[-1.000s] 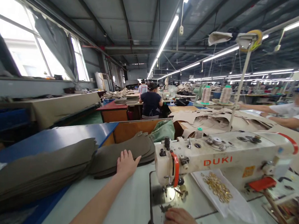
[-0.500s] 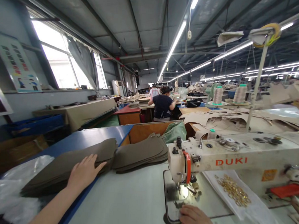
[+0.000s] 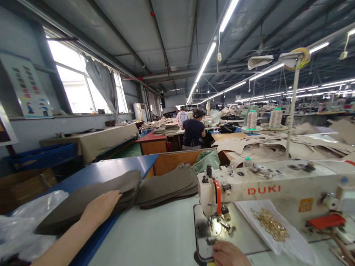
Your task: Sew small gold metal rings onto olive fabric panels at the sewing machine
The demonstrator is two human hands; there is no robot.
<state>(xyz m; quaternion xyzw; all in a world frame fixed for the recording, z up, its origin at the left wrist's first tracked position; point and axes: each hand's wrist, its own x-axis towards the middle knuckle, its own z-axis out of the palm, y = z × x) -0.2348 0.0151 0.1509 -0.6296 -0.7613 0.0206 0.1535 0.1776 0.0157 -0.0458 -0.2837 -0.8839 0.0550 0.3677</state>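
Left hand at a stack of dark pieces, right hand at the machine bed

The dark stack (image 3: 80, 201) lies at 8 o'clock from mid-view, layers lined up, probably so pieces come off easily. The left hand (image 3: 100, 208) rests on its near edge, fingers loosely bent; their undersides are hidden, so I cannot tell whether they pinch a layer. At the stack's 3 o'clock a 2nd dark stack (image 3: 166, 185) sits apart, perhaps to keep 2 batches distinct.

At 5 o'clock the right hand (image 3: 233, 259) lies palm down on the front of the bed plate (image 3: 202, 244), fingers slightly curved, seemingly for steadiness; anything beneath cannot be seen. The sewing machine (image 3: 292, 193) stands at 4 o'clock. Gold rings (image 3: 270, 225) lie on a white sheet (image 3: 252, 210) at that hand's 2 o'clock, likely for quick reach.
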